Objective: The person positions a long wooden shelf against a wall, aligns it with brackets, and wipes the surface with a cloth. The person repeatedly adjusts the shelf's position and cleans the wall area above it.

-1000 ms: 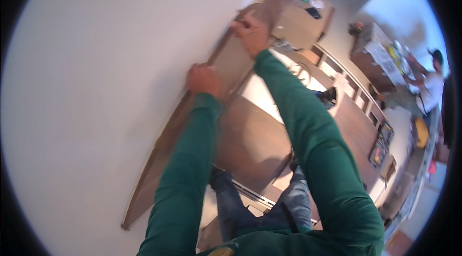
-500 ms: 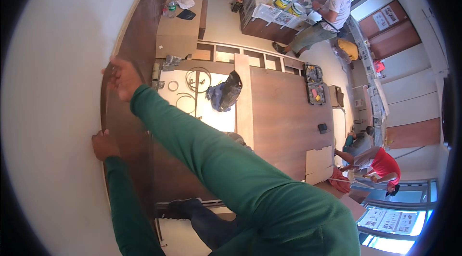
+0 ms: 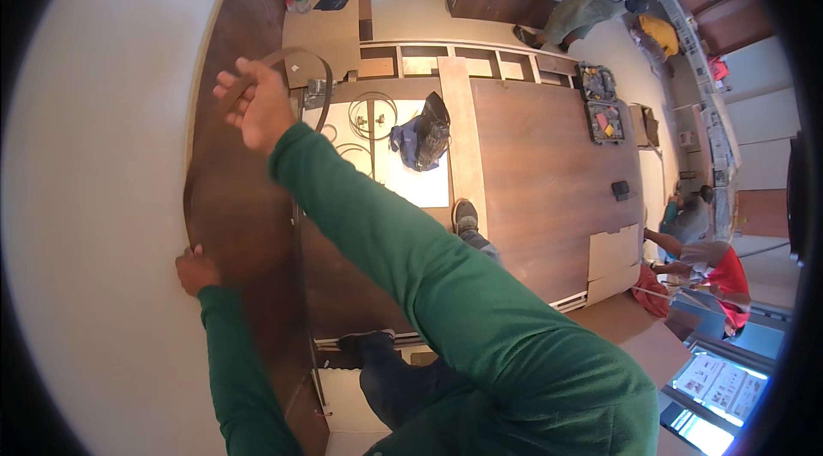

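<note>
Here, the right hand [image 3: 257, 106], fingers partly curled, holds a looping brown strip [image 3: 327, 79] over the far part of the dark panel [image 3: 247, 195]; nearer, the left hand [image 3: 197, 272] curls at the panel's left edge, its hold unclear.

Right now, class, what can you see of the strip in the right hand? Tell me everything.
The strip is dark brown, narrow and thin, perhaps plastic or veneer. It looks flexible: from the fingers of the right hand it arches in a loose curve, then drops toward the green sleeve. Its ends can't be made out.
</note>
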Demonstrator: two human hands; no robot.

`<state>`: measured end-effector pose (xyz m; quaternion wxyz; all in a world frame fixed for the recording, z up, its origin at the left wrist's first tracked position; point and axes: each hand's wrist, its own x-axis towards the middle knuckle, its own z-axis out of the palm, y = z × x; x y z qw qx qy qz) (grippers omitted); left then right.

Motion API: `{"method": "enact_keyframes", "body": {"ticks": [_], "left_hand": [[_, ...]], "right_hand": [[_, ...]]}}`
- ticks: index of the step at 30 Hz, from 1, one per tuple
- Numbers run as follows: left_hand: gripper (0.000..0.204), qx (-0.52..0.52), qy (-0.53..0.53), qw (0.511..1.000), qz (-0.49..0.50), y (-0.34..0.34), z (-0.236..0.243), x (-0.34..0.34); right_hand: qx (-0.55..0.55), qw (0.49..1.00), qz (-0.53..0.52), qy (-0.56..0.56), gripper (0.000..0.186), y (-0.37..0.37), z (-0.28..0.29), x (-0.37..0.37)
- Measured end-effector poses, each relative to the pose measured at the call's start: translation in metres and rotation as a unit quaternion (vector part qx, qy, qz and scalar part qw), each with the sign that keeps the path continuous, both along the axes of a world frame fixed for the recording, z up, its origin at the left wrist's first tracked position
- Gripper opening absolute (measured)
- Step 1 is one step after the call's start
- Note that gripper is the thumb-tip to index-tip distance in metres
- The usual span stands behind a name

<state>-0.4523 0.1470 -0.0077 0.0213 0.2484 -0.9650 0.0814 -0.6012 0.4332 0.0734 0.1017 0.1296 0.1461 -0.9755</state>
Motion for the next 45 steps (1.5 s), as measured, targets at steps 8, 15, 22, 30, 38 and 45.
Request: {"method": "enact_keyframes", "body": {"ticks": [8,15,22,30,38,45], "left_hand": [[0.025,0.001,0.055,0.998,0.030,-0.058,-0.028,0.017],[0.032,-0.022,-0.033,0.992,0.116,0.013,0.003,-0.009],[0.031,0.034,0.012,0.984,0.175,0.007,-0.002,-0.011],[0.036,-0.005,0.000,0.961,0.278,0.024,-0.005,-0.025],[0.039,0.055,-0.028,0.967,0.247,0.005,-0.004,-0.024],[0.065,0.231,0.183,0.907,0.301,0.052,-0.007,0.028]], "right_hand": [[-0.039,0.989,0.121,0.077,0.059,0.093,0.013,0.006],[-0.052,0.981,0.172,0.068,0.070,0.162,0.033,-0.006],[0.021,0.957,0.261,0.121,0.065,0.175,0.022,-0.012],[-0.109,0.922,0.349,0.123,0.065,0.175,0.019,-0.035],[-0.109,0.879,0.444,0.139,0.065,0.178,-0.017,-0.082],[-0.147,0.859,0.486,0.069,0.058,0.172,-0.006,-0.111]]}}
